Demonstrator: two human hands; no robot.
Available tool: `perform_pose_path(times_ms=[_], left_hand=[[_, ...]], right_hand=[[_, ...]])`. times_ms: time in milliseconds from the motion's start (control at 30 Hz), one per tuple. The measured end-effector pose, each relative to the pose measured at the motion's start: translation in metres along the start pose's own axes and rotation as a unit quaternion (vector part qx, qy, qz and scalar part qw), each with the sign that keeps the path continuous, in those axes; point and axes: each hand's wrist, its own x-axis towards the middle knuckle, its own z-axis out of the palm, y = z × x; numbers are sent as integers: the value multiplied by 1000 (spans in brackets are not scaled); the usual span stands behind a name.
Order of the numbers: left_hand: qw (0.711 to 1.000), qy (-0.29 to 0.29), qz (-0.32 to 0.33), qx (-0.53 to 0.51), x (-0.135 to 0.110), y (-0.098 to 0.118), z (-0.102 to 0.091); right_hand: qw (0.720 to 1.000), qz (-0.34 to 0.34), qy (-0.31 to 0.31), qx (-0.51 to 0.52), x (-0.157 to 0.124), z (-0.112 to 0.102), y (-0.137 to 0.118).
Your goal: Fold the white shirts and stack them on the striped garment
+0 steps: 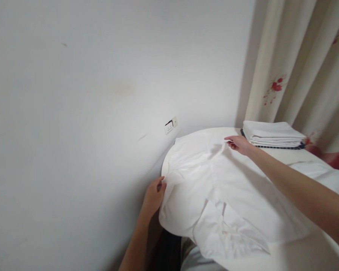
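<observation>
A white collared shirt (237,180) lies spread over the round white table, with its collar towards me and hanging partly past the near edge. My right hand (239,144) is closed in a pinch and lifts a narrow fold of the cloth on the far side. At the table's left edge, my left hand (155,194) has its fingertips closed on the shirt's edge, where the cloth bunches up a little. Creases run across the fabric between both hands.
A stack of folded white cloths (272,133) rests on a dark checked piece at the back right. More white cloth (319,173) lies on the right. The table rim (164,165) stands close to a white wall with a socket (168,128). Flowered curtains (288,56) hang at the right.
</observation>
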Motion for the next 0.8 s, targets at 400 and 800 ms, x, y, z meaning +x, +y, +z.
perform_pose_path(times_ms=[400, 800], left_hand=[[1000, -28, -13, 3, 15, -10, 11], [991, 91, 55, 82, 1, 7, 4]], right_hand=[[994, -86, -52, -41, -8, 13, -19], [981, -154, 14, -115, -10, 37, -18]])
